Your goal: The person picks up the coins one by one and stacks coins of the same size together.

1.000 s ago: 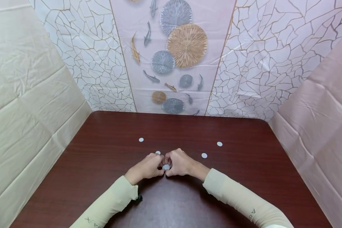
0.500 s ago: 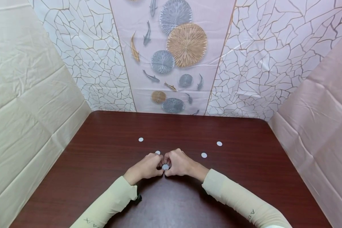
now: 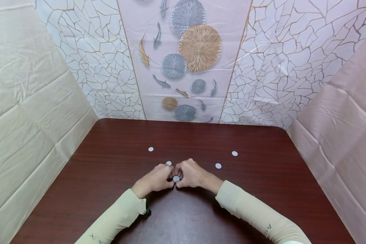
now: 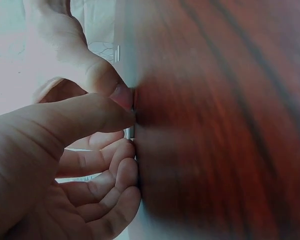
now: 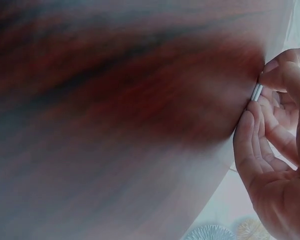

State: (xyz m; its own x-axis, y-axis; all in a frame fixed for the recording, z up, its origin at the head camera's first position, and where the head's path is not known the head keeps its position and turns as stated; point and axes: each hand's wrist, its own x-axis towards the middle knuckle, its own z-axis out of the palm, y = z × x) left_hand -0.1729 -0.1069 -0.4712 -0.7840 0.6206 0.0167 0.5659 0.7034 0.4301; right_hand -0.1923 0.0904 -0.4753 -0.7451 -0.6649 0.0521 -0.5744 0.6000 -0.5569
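Note:
Between my two hands, in the head view, sits a small stack of white round discs (image 3: 176,178) on the table. Seen edge-on in the right wrist view, the stack (image 5: 257,92) shows at least two thin silvery-white layers lying flat. My left hand (image 3: 158,178) holds its left side between thumb and curled fingers. From the other side, my right hand (image 3: 191,173) grips it in the same way. The thumbs almost meet at the near side. In the left wrist view my left thumb (image 4: 102,116) hides most of the stack.
Single white discs lie around the hands: one disc (image 3: 169,163) just beyond the left fingers, another disc (image 3: 150,149) farther back left, and two to the right, a nearer disc (image 3: 218,166) and a farther disc (image 3: 235,153). Patterned cloth (image 3: 183,67) hangs behind the dark red table (image 3: 125,135).
The discs between my hands were slightly offset a second ago and now line up as one round stack. Both hands stay nearly in place; the loose discs have not moved.

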